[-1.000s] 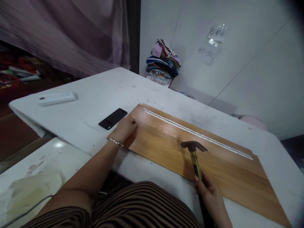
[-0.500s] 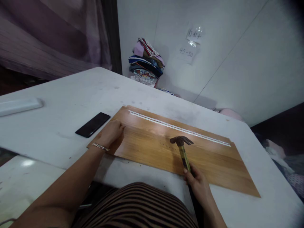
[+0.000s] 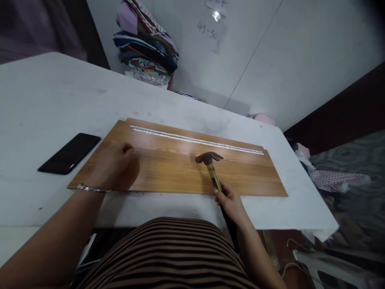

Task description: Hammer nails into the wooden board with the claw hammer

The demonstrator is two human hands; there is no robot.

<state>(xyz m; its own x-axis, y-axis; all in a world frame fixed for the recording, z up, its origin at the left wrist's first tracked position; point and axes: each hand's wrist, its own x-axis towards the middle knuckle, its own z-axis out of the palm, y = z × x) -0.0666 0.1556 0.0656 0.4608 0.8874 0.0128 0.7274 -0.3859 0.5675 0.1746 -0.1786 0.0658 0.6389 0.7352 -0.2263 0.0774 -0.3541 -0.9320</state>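
Observation:
In my right hand (image 3: pixel 230 202) is a claw hammer (image 3: pixel 214 176), gripped by its dark and yellow handle. Its rusty head hovers over or rests on the wooden board (image 3: pixel 168 172); I cannot tell which. My left hand (image 3: pixel 116 158) is curled above the board's left part, fingers closed, and anything between them is hidden. Two thin white strips (image 3: pixel 195 140) run side by side along the board's far edge. Several tiny dark bits, perhaps nails, lie on the board (image 3: pixel 191 164) near the hammer head.
A black phone (image 3: pixel 70 153) lies left of the board on the white table (image 3: pixel 60 104). Folded cloths (image 3: pixel 147 44) are stacked beyond the table's far edge, against the wall. A paper marked "45-50" (image 3: pixel 207 34) hangs there. Spotted fabric (image 3: pixel 333 180) lies off to the right.
The view has turned rightward and down, so board and phone appear further left. My left hand has lifted slightly and looks blurred. The hammer stays in my right hand.

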